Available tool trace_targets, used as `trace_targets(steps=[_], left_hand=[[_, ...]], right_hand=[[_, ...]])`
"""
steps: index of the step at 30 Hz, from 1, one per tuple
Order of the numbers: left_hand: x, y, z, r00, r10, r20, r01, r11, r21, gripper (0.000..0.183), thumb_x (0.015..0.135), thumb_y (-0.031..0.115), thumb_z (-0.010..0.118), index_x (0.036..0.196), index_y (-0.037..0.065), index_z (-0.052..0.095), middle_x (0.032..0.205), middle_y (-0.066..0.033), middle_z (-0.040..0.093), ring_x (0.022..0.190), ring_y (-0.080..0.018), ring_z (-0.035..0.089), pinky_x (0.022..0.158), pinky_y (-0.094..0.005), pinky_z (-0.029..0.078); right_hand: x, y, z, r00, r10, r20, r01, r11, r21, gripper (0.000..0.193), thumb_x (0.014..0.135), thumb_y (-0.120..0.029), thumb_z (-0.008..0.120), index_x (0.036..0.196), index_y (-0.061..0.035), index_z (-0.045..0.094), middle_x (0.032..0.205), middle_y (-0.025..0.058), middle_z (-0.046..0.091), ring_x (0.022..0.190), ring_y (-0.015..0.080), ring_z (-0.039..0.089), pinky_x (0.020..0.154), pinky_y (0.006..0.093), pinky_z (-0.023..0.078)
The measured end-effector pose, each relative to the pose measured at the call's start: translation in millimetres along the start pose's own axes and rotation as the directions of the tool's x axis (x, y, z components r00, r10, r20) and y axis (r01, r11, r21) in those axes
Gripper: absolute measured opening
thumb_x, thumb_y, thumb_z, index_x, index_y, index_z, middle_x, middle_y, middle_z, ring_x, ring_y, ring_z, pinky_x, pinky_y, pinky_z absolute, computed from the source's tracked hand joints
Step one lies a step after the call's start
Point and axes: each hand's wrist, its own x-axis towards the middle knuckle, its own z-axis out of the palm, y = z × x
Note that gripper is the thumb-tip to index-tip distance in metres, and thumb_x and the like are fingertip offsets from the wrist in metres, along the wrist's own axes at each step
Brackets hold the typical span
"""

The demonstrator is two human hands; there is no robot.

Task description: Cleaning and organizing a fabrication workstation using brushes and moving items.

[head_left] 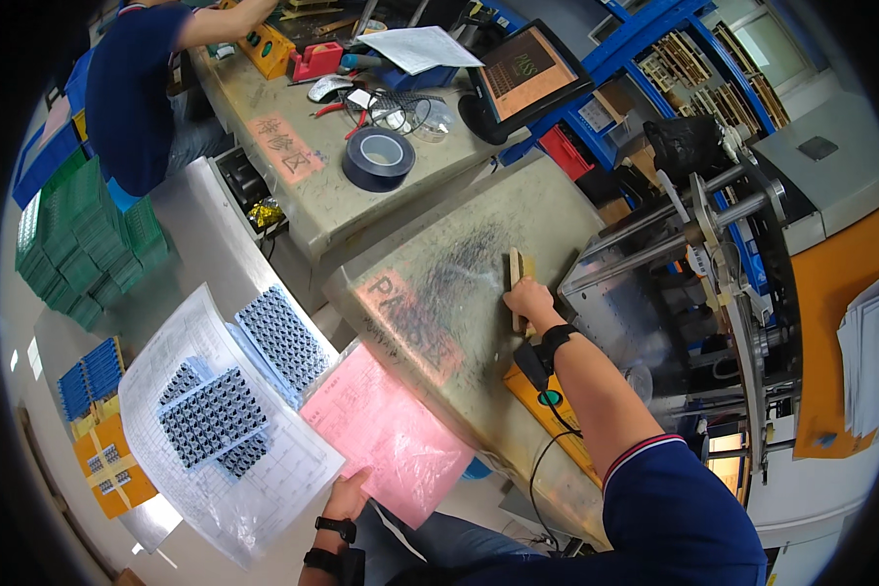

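Note:
My right hand is closed around a wooden brush with pale yellowish bristles. The brush rests on the worn bench top, beside a spread of dark specks. Lower down, my left hand pinches the edge of a pink sheet in a shiny clear sleeve, which hangs beside the bench's near-left edge. Next to that hand lies a large white printed sheet. Blue trays with dark rows of small parts sit on it.
Right of the brush stands a metal fixture with rods. A yellow box with a green button and a cable lie by my forearm. Beyond are a tape roll, a monitor and a co-worker. Green trays are stacked left.

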Motion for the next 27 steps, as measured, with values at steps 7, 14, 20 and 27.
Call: trace_targets(steps=[7, 14, 20, 27], left_hand=[[9, -14, -13, 0.996, 0.007, 0.091, 0.0, 0.997, -0.077, 0.04, 0.086, -0.004, 0.053, 0.124, -0.002, 0.04, 0.118, -0.0206, 0.051, 0.105, -0.0352, 0.054, 0.092, -0.0494, 0.045], [17, -18, -19, 0.983, 0.064, 0.17, -0.039, 0.989, -0.145, 0.044, 0.085, -0.007, 0.052, 0.127, 0.002, 0.04, 0.123, -0.0163, 0.05, 0.111, -0.0327, 0.051, 0.097, -0.0493, 0.041], [14, -11, -6, 0.978, 0.014, 0.207, 0.007, 0.995, -0.101, 0.049, 0.085, -0.007, 0.049, 0.132, 0.002, 0.035, 0.127, -0.0165, 0.047, 0.116, -0.0318, 0.048, 0.098, -0.0475, 0.041], [7, -13, -6, 0.986, 0.063, 0.153, -0.044, 0.991, -0.125, 0.05, 0.085, -0.009, 0.047, 0.132, 0.002, 0.035, 0.128, -0.0156, 0.046, 0.117, -0.0322, 0.047, 0.098, -0.0467, 0.041]], right_hand=[[-52, -11, 11, 0.992, 0.069, 0.102, -0.084, 0.986, 0.142, 0.048, 0.076, -0.036, 0.058, 0.105, 0.0033, 0.057, 0.099, 0.0253, 0.063, 0.096, 0.0373, 0.061, 0.084, 0.0401, 0.05], [-79, -6, -17, 0.999, -0.015, -0.035, 0.02, 0.985, 0.174, 0.045, 0.08, -0.034, 0.055, 0.104, 0.0042, 0.051, 0.097, 0.0258, 0.063, 0.094, 0.0402, 0.061, 0.082, 0.0446, 0.049], [-85, -21, 19, 0.999, 0.013, -0.049, -0.005, 0.987, 0.16, 0.045, 0.079, -0.033, 0.054, 0.103, 0.0045, 0.05, 0.094, 0.0261, 0.063, 0.09, 0.0406, 0.062, 0.08, 0.0451, 0.049], [-85, -23, -23, 0.982, -0.129, -0.135, 0.147, 0.98, 0.136, 0.042, 0.081, -0.035, 0.051, 0.104, -0.0001, 0.048, 0.089, 0.0246, 0.063, 0.084, 0.0405, 0.062, 0.076, 0.0474, 0.05]])
